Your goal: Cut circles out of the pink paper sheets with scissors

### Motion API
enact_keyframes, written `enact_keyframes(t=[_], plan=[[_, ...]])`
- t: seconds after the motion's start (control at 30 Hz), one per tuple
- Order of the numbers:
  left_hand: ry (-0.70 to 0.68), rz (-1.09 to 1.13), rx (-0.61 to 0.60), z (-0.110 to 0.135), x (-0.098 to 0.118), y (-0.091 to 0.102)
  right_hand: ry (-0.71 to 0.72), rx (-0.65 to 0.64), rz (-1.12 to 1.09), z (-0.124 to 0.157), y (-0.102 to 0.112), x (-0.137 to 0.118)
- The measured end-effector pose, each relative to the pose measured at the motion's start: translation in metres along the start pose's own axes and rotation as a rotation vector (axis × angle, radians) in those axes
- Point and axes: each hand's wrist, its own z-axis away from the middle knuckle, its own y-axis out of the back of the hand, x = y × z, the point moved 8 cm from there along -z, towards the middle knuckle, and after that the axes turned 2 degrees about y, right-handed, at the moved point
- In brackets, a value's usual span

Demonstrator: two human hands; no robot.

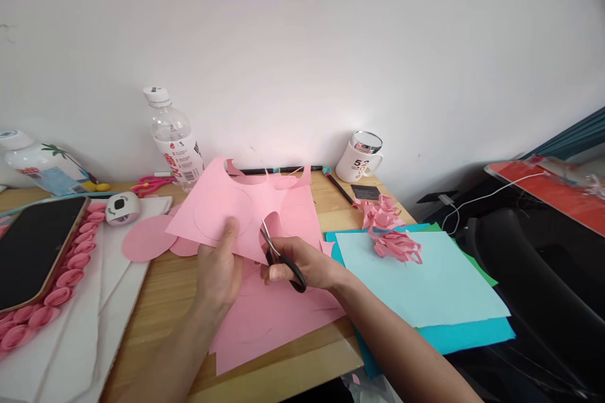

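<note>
Pinched in my left hand is a sheet of pink paper, thumb on top and the other fingers hidden beneath it. A pencilled circle is drawn on the sheet near that thumb, and its far edge has curved cut-outs. My right hand grips black-handled scissors, their blades parted at the sheet's edge beside a curled-up flap. Under both hands lies more pink paper with faint drawn curves. Pink paper discs rest on the table to the left of my left hand.
On the left are a phone, rolled pink paper pieces and a white gadget. Bottles and a mug stand by the wall. Crumpled pink scraps lie on light blue paper at right, near a black chair.
</note>
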Motion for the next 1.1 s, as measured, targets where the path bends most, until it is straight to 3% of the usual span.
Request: enact_keyframes(t=[0.17,0.43,0.63,0.8,0.93,1.1], plan=[[-0.108,-0.188,-0.145,0.004,-0.005,-0.005,0.045,0.117,0.018,0.001,0.007,-0.010],[-0.008,-0.343,-0.110,0.002,-0.004,-0.001,-0.076,0.303,-0.045,0.003,0.014,0.006],[-0.039,-0.471,-0.179,0.005,-0.008,-0.003,0.021,0.286,-0.087,0.005,0.020,-0.003],[-0.049,-0.421,-0.269,0.008,-0.005,-0.012,0.017,0.264,-0.133,0.006,0.020,-0.004],[0.020,-0.401,-0.328,0.008,-0.005,-0.019,-0.049,0.341,-0.140,0.005,0.020,0.003],[0.004,-0.459,-0.403,0.005,-0.006,-0.020,0.007,0.399,-0.140,0.006,0.027,-0.002]])
